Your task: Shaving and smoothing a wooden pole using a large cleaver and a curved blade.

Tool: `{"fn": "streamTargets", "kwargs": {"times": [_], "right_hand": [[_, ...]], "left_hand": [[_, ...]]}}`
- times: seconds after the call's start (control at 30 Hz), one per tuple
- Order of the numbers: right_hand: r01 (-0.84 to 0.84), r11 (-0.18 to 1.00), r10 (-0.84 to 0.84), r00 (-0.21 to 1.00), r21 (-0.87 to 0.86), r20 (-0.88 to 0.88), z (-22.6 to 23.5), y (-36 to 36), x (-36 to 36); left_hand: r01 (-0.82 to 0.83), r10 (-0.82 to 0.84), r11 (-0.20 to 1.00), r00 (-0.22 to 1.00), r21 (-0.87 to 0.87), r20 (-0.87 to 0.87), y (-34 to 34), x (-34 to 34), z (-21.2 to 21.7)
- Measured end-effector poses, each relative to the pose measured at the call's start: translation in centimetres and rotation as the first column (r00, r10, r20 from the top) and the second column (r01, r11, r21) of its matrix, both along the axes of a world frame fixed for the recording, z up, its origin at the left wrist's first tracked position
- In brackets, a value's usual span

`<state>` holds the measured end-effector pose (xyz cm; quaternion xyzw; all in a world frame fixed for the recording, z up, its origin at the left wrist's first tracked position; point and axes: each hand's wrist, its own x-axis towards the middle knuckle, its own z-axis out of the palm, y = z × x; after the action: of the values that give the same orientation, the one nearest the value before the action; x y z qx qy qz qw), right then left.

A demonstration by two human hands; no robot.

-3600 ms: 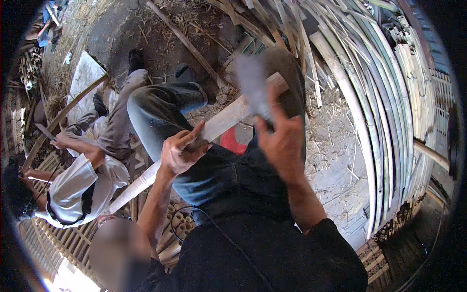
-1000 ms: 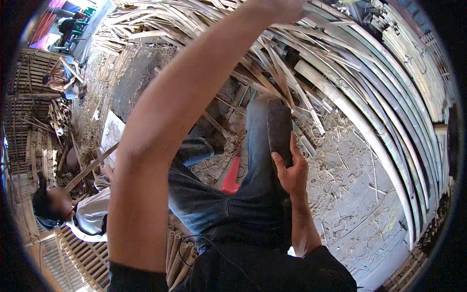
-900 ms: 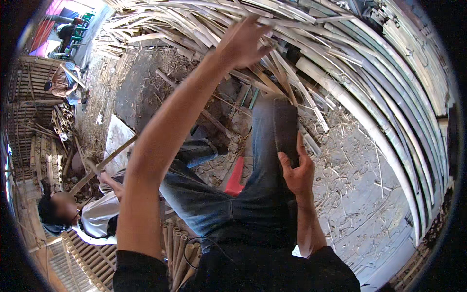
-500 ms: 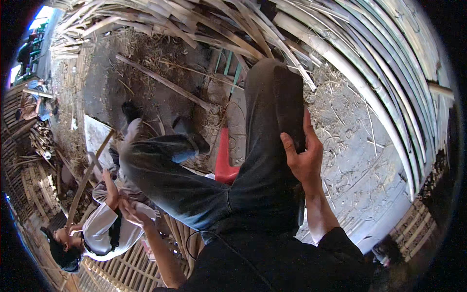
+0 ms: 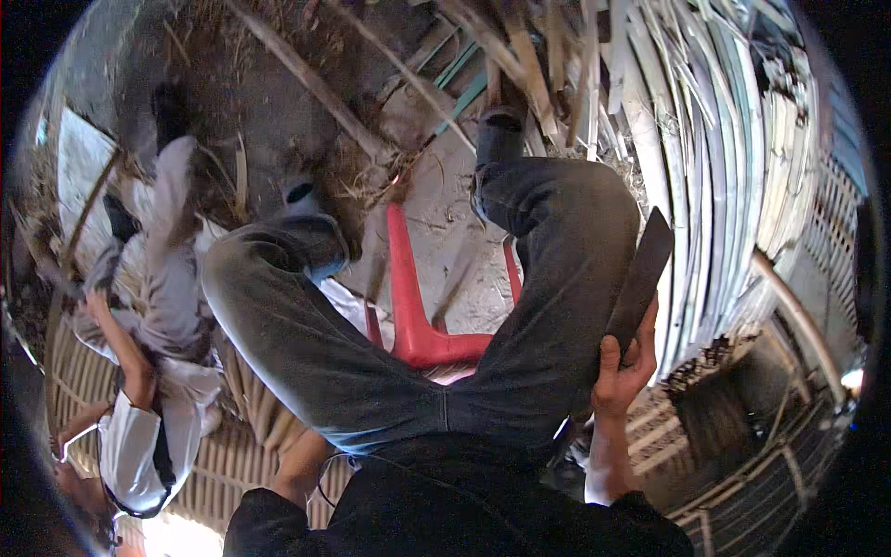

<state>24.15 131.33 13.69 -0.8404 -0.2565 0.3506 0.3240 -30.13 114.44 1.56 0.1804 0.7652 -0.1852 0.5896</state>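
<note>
In my right hand (image 5: 626,371), beside the outer side of my right knee, is a flat dark machete-like blade (image 5: 642,274). The thumb lies along its near end and the fingers are closed around it. The slanted tip points up and away from me; any handle is hidden by the hand. My left forearm (image 5: 302,459) runs down beside my left thigh. The left hand's fingers are hidden there. Between my spread legs shows a red plastic seat (image 5: 436,348) with red legs.
At the left sits another person in a white shirt (image 5: 135,450) and grey trousers, a hand near a long thin strip (image 5: 88,209). Long bamboo strips (image 5: 682,167) are piled at the right. A wooden pole (image 5: 297,70) lies on the littered ground ahead. Slatted bamboo (image 5: 251,464) is behind the person.
The view has shifted to the right. My legs are wider apart. The blade, earlier flat against my right knee, now stands out beside it. My left hand has dropped from sight beside my thigh.
</note>
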Motion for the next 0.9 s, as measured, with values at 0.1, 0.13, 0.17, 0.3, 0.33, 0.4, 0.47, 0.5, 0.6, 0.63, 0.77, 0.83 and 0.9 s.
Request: {"fn": "streamTargets", "kwargs": {"times": [0.1,0.13,0.17,0.3,0.33,0.4,0.47,0.5,0.6,0.63,0.77,0.83,0.9], "right_hand": [[-0.094,0.984,0.095,0.995,-0.151,-0.001,2.7,2.4,-0.4],[-0.167,0.969,0.177,0.983,-0.18,0.043,3.7,3.7,-1.3],[-0.209,0.959,0.221,0.974,-0.192,0.043,4.7,4.1,-1.5],[-0.301,0.825,0.365,0.93,-0.477,0.044,9.6,4.6,-2.9],[-0.32,0.792,0.395,0.918,-0.519,0.036,10.7,5.1,-3.7],[-0.346,0.712,0.419,0.908,-0.611,-0.025,12.7,5.4,-6.0],[-0.477,0.666,0.548,0.834,-0.573,-0.056,13.6,4.7,-6.5],[-0.501,0.652,0.532,0.837,-0.569,-0.127,13.7,4.7,-7.4],[-0.696,0.507,0.734,0.658,-0.508,-0.168,12.4,4.9,-8.4],[-0.758,0.469,0.784,0.593,-0.454,-0.181,11.5,4.3,-7.5],[-0.883,0.027,0.977,0.122,-0.469,-0.174,11.3,5.9,-10.1],[-0.816,0.027,0.925,0.239,-0.577,-0.295,12.4,5.7,-11.6],[-0.874,-0.025,0.973,0.089,-0.485,-0.211,12.4,3.8,-9.2]], "left_hand": [[-0.067,0.067,0.994,0.998,-0.087,-0.006,-2.1,0.1,3.3],[-0.09,0.09,0.99,0.996,-0.109,-0.01,-2.8,0.0,4.6],[-0.123,0.123,0.985,0.992,-0.121,-0.004,-3.6,0.6,5.6],[-0.266,0.269,0.954,0.963,-0.136,0.008,-6.4,4.3,8.1],[-0.291,0.295,0.948,0.955,-0.125,0.015,-6.4,5.3,8.4],[-0.39,0.394,0.914,0.919,-0.113,0.012,-7.3,7.0,9.3],[-0.484,0.487,0.871,0.873,-0.084,0.023,-7.5,9.3,10.1],[-0.526,0.529,0.846,0.849,-0.083,0.012,-8.5,10.3,11.0],[-0.645,0.646,0.762,0.763,-0.057,-0.006,-12.1,14.0,13.5],[-0.674,0.675,0.737,0.738,-0.057,-0.001,-13.5,16.0,14.2],[-0.786,0.788,0.61,0.615,-0.1,-0.022,-21.2,23.2,19.3],[-0.842,0.841,0.529,0.537,-0.105,-0.061,-24.8,25.7,20.9],[-0.887,0.885,0.451,0.459,-0.101,-0.074,-28.2,28.2,21.7]]}}
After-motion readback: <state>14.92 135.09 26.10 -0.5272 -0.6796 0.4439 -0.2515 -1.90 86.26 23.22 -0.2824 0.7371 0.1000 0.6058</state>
